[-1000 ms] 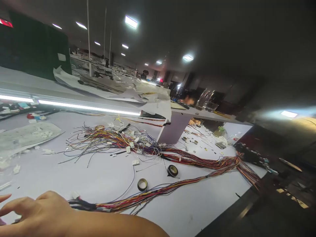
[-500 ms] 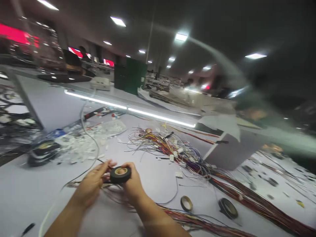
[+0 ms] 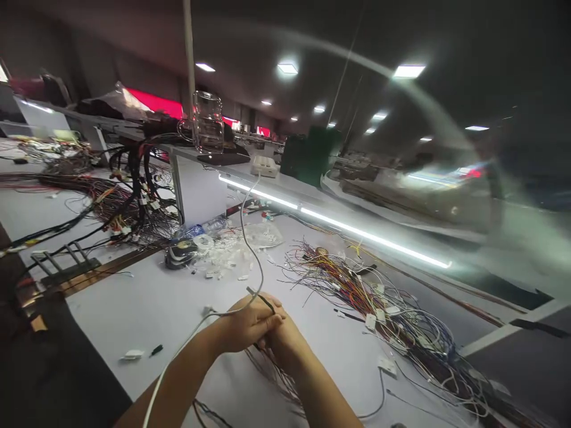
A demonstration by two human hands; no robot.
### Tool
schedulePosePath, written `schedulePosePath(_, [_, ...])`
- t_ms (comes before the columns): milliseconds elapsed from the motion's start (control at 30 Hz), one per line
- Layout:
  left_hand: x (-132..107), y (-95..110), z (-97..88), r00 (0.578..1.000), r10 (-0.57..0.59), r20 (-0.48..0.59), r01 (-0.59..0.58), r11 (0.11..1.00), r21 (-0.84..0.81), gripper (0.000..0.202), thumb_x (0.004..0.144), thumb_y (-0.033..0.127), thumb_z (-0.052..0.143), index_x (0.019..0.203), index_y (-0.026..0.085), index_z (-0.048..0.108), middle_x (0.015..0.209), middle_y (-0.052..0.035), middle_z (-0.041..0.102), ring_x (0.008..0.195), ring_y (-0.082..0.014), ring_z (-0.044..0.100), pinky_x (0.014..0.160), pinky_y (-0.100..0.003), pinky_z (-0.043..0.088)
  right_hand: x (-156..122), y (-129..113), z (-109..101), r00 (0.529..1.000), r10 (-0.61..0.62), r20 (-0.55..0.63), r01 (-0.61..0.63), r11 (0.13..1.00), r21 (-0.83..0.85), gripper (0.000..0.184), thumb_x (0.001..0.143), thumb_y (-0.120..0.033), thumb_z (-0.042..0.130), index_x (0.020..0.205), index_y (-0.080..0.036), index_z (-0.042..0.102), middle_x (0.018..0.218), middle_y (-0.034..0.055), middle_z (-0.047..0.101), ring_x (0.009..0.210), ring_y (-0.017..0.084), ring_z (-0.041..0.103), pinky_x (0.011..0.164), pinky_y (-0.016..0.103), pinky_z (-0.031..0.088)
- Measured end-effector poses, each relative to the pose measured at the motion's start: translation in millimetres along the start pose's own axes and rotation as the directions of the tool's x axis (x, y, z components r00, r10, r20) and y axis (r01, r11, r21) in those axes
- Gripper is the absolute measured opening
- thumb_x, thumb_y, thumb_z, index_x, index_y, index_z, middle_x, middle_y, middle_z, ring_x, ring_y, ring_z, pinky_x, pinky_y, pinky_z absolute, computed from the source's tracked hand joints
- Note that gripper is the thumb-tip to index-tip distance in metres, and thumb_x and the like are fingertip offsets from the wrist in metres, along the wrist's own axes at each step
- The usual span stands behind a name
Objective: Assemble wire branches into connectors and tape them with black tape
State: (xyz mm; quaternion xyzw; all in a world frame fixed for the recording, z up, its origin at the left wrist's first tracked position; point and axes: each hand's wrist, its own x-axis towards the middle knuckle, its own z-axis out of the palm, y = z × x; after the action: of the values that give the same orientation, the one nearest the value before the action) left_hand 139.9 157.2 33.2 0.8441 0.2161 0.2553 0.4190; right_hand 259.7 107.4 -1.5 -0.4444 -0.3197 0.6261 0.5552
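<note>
Your left hand (image 3: 246, 322) has come to fold over your right hand (image 3: 280, 334) near lower centre, and the black tape roll has gone out of sight; whether either pinches it, you leave me unable to tell. Wires (image 3: 277, 375) beneath run gathered, progress there hidden; right of centre, another bundle (image 3: 352, 291) looks unfinished, ends fanned loose.

The one camera sits on the person's head and looks forward and down across the white table (image 3: 169, 309) toward the lamp (image 3: 375, 236). The left hand (image 3: 244, 324) and right hand (image 3: 284, 336) are near it, on this side of the lamp. The view leans, so the lamp slopes down rightward; beyond and above the lamp it takes in the far room and ceiling lights (image 3: 288, 69).
</note>
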Motion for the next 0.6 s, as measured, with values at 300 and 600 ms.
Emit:
schedulePosePath(300, [2.7,-11.2,-8.1,0.941,-0.312,-0.133,0.323,0.943,0.080,0.041,0.086,0.054,0.047,0.068,0.020,0.064,0.061,0.0003,0.061,0.062,-0.0178,0.057,0.057,-0.026,0.039,-36.2,30.8,-13.0,0.820,-0.571,-0.034,0.510,0.757,-0.408,0.058,0.071,-0.014,0.059,0.126,-0.028,0.047,0.122,0.0077,0.051,0.090,0.018,0.062,0.081,0.034,0.052])
schedulePosePath(600, [-15.9,-40.9,11.4,0.789,-0.557,-0.261,0.340,0.749,-0.569,0.050,0.065,0.062,0.070,0.091,0.019,0.072,0.081,-0.0047,0.070,0.075,-0.0226,0.064,0.072,-0.032,0.053,-29.7,29.6,-32.6,0.874,-0.413,-0.258,0.330,0.892,-0.310,0.025,0.072,-0.022,0.059,0.096,-0.020,0.054,0.083,0.0004,0.061,0.074,0.017,0.061,0.073,0.034,0.052])
